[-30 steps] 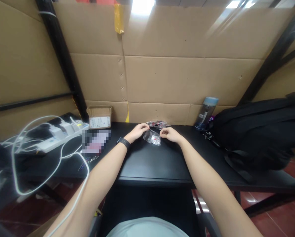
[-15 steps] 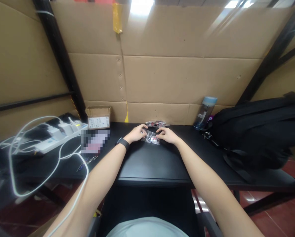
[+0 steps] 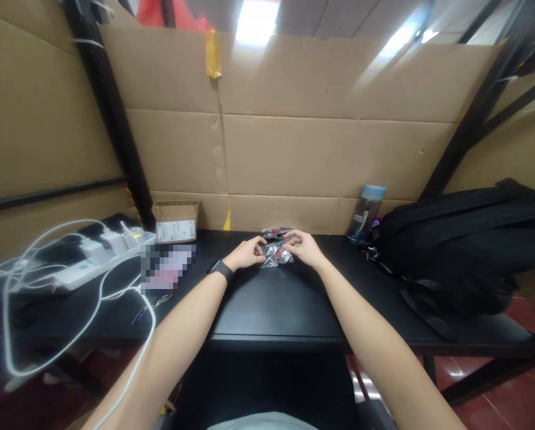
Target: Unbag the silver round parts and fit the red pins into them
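A small clear plastic bag (image 3: pixel 275 255) with something white and red inside lies over the black table between my hands. My left hand (image 3: pixel 248 252), with a dark watch on its wrist, pinches the bag's left edge between thumb and fingers. On the other side my right hand (image 3: pixel 303 246) grips the right edge, fingers curled. What exactly is inside the bag is too small to make out. Just behind it, against the cardboard, lies more clear plastic packaging (image 3: pixel 276 232) with dark and red bits, partly hidden by the right hand.
On the left are a white power strip (image 3: pixel 83 270) with chargers, looping white cables (image 3: pixel 149 325) and an open cardboard box (image 3: pixel 176 222). A blue-lidded bottle (image 3: pixel 366 215) and a black backpack (image 3: pixel 464 251) stand right. A cardboard wall (image 3: pixel 289 155) closes off the back.
The camera view has tilted up a little, so the scene sits lower. Between my hands the bag has turned slightly and its white and red contents show differently. Both hands stay on it.
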The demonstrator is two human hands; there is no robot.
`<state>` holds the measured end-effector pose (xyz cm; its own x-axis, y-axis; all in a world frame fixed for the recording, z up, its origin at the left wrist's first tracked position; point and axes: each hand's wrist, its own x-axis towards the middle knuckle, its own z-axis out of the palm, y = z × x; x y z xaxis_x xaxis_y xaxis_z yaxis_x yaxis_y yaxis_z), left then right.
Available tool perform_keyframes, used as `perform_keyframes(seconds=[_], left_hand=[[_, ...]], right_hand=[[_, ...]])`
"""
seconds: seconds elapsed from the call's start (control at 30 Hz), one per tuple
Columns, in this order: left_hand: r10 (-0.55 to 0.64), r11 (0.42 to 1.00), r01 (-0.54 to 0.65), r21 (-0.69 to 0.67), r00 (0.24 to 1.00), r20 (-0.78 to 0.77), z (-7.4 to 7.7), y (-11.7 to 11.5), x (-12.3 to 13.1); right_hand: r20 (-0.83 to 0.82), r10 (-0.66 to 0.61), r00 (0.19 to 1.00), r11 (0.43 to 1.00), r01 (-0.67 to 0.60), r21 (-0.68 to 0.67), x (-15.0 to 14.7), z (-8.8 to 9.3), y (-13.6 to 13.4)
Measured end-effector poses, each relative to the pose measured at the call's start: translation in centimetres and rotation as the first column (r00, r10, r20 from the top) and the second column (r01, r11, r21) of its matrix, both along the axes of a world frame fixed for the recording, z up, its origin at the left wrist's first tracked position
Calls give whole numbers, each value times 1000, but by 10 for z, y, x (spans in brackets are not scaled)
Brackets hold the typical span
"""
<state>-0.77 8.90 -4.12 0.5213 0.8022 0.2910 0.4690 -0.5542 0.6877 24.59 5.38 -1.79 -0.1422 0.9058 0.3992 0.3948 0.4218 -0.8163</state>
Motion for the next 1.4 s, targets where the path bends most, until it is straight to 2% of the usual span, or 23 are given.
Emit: perform_keyframes(seconds=[0.17, 0.47, 0.73, 0.97, 1.27, 1.4], left_hand=[[-1, 999, 2, 34, 1000, -16, -4, 1, 4], [59, 994, -53, 91, 996, -65, -4, -2, 6], [52, 992, -37, 118, 990, -130, -3, -2, 6], [48, 989, -23, 143, 983, -175, -4, -1, 5], [39, 985, -2, 172, 977, -210, -3, -5, 9], [49, 981, 0, 194, 968, -247, -1, -13, 17]], right_hand=[[-19, -63, 998, 995, 64, 74, -1, 8, -5], [-15, -99, 995, 979, 100, 175, 0, 18, -14], [-55, -45, 997, 985, 53, 162, 0, 20, -14], [-95, -66, 993, 983, 82, 167, 5, 20, -12], [-121, -226, 967, 947, 247, 205, 28, 28, -6], [-91, -381, 920, 889, 392, 236, 42, 32, -5]])
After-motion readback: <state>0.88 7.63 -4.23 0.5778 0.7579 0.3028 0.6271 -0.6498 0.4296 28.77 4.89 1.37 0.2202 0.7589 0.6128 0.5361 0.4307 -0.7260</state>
